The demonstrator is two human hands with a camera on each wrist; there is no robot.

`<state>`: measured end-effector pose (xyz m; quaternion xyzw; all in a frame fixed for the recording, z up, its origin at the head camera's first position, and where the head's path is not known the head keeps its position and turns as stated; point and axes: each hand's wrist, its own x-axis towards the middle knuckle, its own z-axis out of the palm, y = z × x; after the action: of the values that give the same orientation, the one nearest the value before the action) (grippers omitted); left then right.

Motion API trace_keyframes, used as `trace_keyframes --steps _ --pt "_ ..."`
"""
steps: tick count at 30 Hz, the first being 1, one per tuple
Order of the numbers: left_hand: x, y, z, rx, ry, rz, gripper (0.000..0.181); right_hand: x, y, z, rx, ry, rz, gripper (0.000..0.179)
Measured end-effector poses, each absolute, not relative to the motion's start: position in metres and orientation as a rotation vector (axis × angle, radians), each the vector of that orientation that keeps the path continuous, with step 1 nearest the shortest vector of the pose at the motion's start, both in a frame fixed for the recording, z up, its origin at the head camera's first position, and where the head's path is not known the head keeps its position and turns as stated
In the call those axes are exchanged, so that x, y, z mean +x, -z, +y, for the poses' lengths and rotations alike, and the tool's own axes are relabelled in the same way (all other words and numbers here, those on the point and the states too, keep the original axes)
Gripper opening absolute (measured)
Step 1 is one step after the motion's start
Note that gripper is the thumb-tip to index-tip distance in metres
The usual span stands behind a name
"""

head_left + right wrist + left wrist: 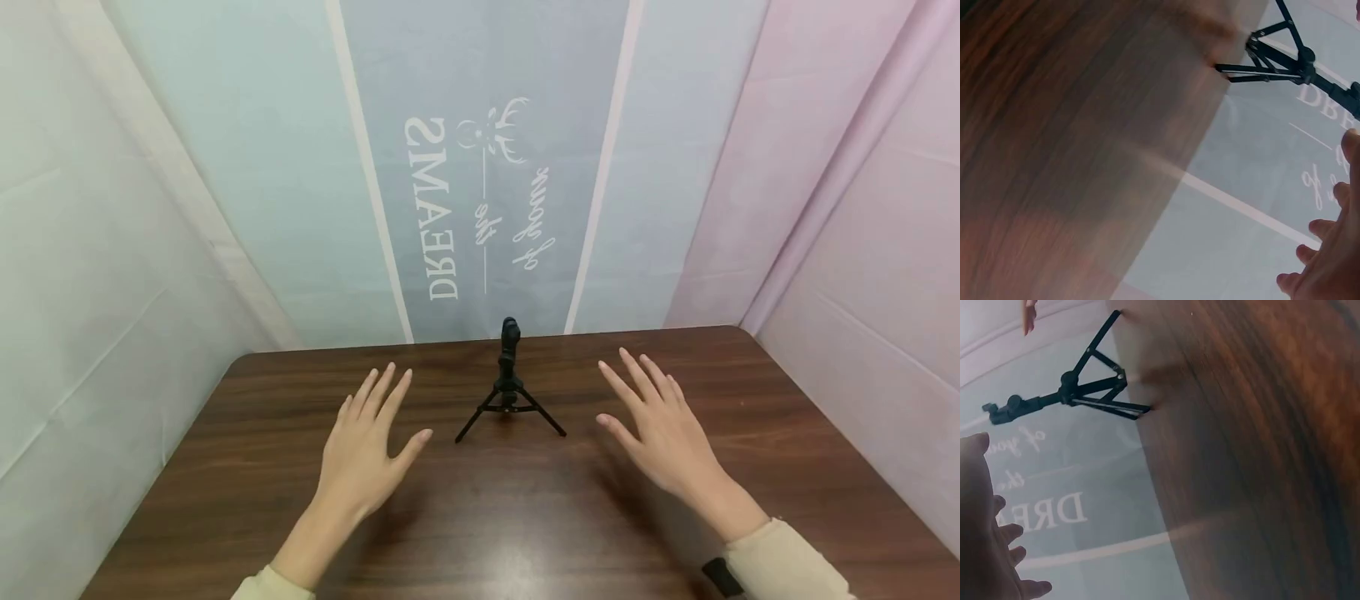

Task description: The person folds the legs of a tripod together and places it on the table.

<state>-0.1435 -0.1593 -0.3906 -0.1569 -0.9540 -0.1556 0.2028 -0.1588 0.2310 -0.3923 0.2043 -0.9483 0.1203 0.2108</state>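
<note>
A small black tripod [507,379] stands upright on the brown wooden table [480,517], legs spread, near the back edge. To its left, my left hand [363,454] hovers above the table with fingers spread, holding nothing. My right hand [663,437] is on the other side, also spread and apart from the tripod. In the left wrist view the tripod [1069,390] shows sideways, beyond the left hand's fingers [1013,534]. The right wrist view has the tripod [1300,65] at the upper right, partly cut off, above the right hand's fingers [1322,228].
Behind the table hangs a pale blue cloth backdrop [480,67] with mirrored white lettering. Light fabric walls [97,275] close in both sides. A black band or strap [722,577] sits by the right sleeve [783,562].
</note>
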Motion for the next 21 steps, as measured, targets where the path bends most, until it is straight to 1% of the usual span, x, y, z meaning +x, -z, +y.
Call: trace_keyframes --steps 13,21 --pt "-0.164 0.383 -0.15 -0.73 0.539 -2.646 0.074 -0.175 0.397 0.234 0.708 -0.598 -2.638 0.074" --pt "-0.177 0.372 -0.145 -0.809 0.649 -2.651 0.068 -0.187 0.4 0.242 0.85 -0.669 -2.678 0.072"
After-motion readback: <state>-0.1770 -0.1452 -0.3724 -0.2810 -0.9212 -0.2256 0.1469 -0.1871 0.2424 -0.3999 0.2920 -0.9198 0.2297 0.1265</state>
